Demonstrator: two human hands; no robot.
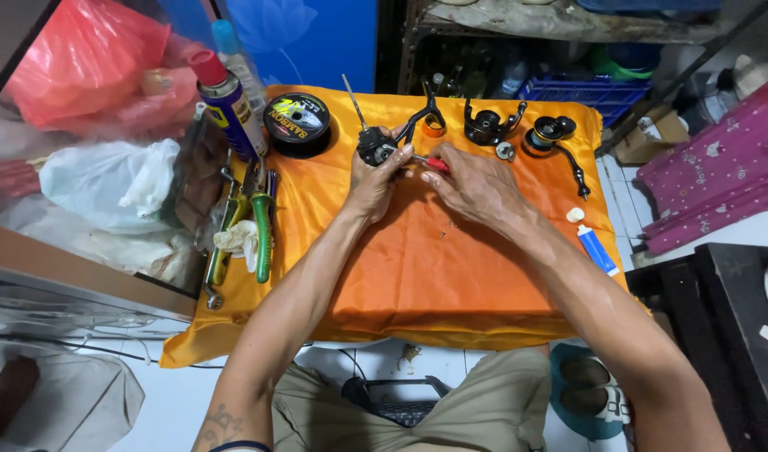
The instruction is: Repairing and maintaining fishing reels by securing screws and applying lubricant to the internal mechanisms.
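Note:
My left hand (374, 177) grips a small black fishing-reel body (373, 151) with a thin metal shaft sticking up to the left, above an orange cloth (417, 268). My right hand (476, 182) holds a red-handled screwdriver (434, 163) with its tip at the reel body. Just beyond the hands lie a black bail arm with an orange part (430, 121), a black reel frame (488, 125) and a spool with a crank handle (555, 138).
A spool of fishing line (297, 121) and a spray can (229, 105) stand at the cloth's far left. Pliers and green-handled tools (254, 218) lie on the left edge. A small blue-and-white tube (597, 249) rests at the right. Plastic bags pile up left.

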